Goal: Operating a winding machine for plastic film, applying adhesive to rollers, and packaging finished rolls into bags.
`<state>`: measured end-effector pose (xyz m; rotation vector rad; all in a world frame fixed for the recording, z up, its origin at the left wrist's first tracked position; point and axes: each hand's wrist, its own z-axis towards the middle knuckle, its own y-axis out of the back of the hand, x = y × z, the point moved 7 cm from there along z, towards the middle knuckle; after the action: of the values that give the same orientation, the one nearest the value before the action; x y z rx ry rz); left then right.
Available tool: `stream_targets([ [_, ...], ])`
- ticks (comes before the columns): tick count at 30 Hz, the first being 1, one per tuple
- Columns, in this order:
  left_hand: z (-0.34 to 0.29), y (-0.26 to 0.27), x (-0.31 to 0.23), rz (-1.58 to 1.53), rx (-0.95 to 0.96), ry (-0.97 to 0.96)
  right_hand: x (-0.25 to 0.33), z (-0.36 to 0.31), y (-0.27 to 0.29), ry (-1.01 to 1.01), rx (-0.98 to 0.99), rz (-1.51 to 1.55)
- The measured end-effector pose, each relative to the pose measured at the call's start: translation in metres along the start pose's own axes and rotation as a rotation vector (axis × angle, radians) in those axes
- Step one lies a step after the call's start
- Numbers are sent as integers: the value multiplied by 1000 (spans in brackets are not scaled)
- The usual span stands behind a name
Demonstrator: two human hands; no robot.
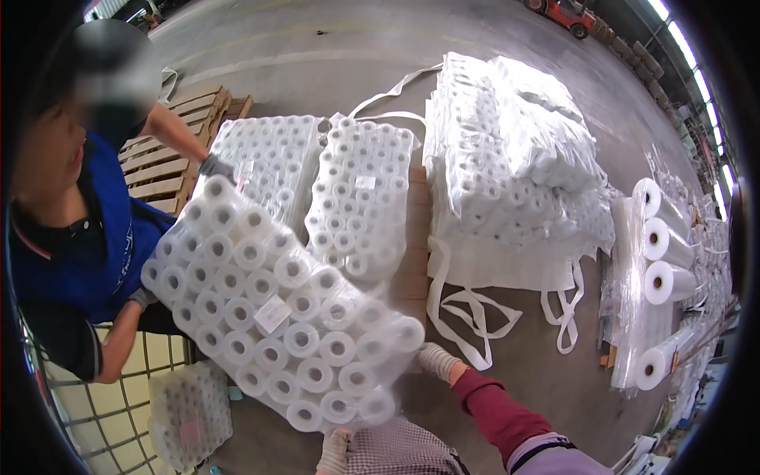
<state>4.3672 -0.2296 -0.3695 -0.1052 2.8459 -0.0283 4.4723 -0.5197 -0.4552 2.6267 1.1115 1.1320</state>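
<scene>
A large block of white rolls point(271, 315), wrapped in clear film with a white label on top, hangs tilted between me and a co-worker. At its right corner my right hand point(438, 362), in a knit glove, is closed on the edge, its fingertips partly hidden. My left hand point(336, 450), gloved too, grips the near lower edge close to my checked clothing. Across from me on the left, the co-worker holds the block's far side with one gloved hand point(215, 168) and its left side with the other gloved hand point(143, 298).
Two similar packs stand behind, one pack of rolls point(364, 186) upon a pallet point(416, 237). A tall white-covered stack point(514, 142) trails loose straps point(471, 313). Large film rolls point(661, 277) lie at right. A wire cage point(103, 404) and another pack point(190, 412) sit lower left.
</scene>
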Motion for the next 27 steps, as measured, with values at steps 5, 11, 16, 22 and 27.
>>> stream_targets([
  [5,32,-128,-122,137,189,-122,-93,7,127,101,-43,1972],
  [11,92,-177,-259,328,213,-217,-48,-25,229,-309,-493,905],
  [16,242,-168,-336,606,64,-539,-106,160,142,170,-376,-788],
  [22,263,-150,-301,688,-3,-365,-154,199,27,208,-431,-703],
  [27,276,-132,-311,958,-145,-266,-53,147,86,161,437,-640],
])
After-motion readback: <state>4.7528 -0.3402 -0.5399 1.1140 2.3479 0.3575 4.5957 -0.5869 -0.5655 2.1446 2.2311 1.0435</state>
